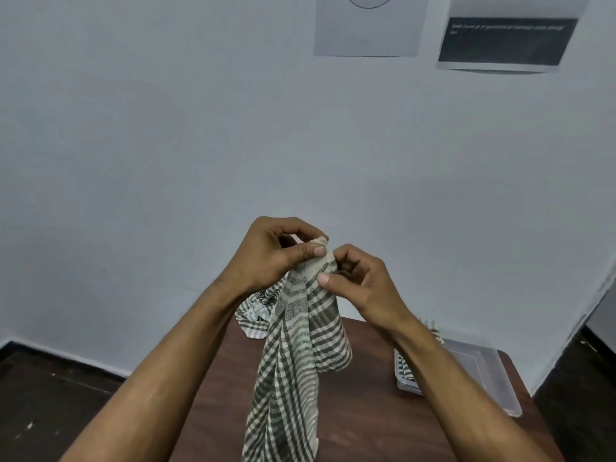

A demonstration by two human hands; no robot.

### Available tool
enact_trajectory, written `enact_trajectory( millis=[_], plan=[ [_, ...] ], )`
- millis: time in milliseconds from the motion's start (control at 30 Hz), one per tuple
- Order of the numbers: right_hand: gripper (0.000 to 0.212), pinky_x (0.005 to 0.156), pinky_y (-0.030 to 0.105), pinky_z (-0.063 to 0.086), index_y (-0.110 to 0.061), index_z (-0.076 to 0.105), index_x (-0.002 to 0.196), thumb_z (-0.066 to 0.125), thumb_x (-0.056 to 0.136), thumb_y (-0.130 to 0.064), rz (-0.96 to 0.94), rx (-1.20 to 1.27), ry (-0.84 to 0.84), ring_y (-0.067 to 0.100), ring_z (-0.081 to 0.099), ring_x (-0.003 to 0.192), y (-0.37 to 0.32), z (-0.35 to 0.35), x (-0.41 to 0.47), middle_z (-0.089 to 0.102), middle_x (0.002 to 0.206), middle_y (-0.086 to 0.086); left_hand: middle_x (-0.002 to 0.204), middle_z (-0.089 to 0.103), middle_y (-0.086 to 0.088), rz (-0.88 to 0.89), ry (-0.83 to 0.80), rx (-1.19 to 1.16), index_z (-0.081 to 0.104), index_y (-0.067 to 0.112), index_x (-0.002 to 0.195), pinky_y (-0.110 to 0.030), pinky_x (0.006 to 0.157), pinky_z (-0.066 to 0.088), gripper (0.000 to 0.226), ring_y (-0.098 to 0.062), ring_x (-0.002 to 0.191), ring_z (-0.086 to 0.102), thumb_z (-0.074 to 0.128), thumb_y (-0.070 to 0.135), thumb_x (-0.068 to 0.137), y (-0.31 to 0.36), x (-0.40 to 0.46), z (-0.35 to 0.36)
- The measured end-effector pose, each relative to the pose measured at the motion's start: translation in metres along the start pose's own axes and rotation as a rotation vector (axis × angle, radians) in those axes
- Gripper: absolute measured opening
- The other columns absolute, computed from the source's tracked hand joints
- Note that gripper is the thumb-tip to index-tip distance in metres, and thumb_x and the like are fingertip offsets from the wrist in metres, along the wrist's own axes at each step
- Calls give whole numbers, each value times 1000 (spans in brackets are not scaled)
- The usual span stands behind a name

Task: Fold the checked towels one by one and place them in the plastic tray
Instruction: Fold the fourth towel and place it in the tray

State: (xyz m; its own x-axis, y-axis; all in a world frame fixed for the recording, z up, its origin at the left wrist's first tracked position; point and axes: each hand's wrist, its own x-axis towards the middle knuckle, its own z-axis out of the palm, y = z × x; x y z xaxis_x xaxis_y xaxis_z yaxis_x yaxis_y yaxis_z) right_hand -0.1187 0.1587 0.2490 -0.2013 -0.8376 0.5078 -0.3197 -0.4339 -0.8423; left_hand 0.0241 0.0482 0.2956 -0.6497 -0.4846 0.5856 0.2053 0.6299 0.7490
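Pinching one bunched end of a checked towel above the wooden table, left hand and right hand should slide apart along the hem to find corners; the plastic tray waits at the table's right edge.

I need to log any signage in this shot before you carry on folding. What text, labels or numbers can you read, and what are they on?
Dark sheet on the wall: two short lines of white text, too blurred to read.
Pale sheet on the wall: only part of a drawn circle, no words visible.
Checked towel and plastic tray: no label or print visible.
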Motion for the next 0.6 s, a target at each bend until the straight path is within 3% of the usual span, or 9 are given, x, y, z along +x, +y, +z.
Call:
enact_trajectory(
  millis=[67,133,200,300,367,467,600],
  plan=[
    [15,73,37,52,-4,61,84,72,80,-13,5,-54,2,18,61,77,2,1,-1,63,76,11,75,74,1,-8,47,-6,75,11,86,-30,57,56,11,-21,62,67,77,7,76,-1,2,1],
    [17,66,26,50,-7,59,78,75,80,-9,25,-106,17,12,59,69,3,-5,-4,62,70,3,76,72,3,-20,102,0,74,8,86,-21,56,52,9,-6,60,64,76,5,78,-2,3,-2],
    [21,59,21,44,-7,56,74,76,79,-9,55,-165,43,7,54,59,3,-17,-5,59,63,-4,78,71,-2,-50,172,10,74,9,85,-18,55,49,7,-2,58,61,75,4,79,-6,4,-9],
    [28,61,34,45,1,60,77,79,74,-20,65,-260,62,24,54,60,-2,-44,-2,61,69,24,73,69,0,-121,289,1,74,17,80,-24,56,52,11,-8,62,61,75,6,81,-17,5,-19],
    [28,64,45,50,1,66,78,78,72,-24,41,-277,111,36,58,63,-12,-59,2,65,76,28,75,69,0,-174,339,-55,73,18,79,-29,58,57,12,-11,67,64,73,6,82,-21,4,-21],
    [20,73,39,54,-4,69,77,74,73,-24,-37,-232,229,23,66,71,-33,-69,10,70,76,17,77,71,1,-212,395,-221,71,12,82,-27,64,59,8,-10,71,68,70,4,84,-20,5,-18],
    [5,73,30,55,-16,70,75,73,80,-16,-87,-216,325,15,66,72,-45,-73,19,70,70,-4,70,73,5,-213,438,-350,69,11,82,-26,65,58,8,-12,71,70,68,3,85,-15,9,-11]
  ],
)
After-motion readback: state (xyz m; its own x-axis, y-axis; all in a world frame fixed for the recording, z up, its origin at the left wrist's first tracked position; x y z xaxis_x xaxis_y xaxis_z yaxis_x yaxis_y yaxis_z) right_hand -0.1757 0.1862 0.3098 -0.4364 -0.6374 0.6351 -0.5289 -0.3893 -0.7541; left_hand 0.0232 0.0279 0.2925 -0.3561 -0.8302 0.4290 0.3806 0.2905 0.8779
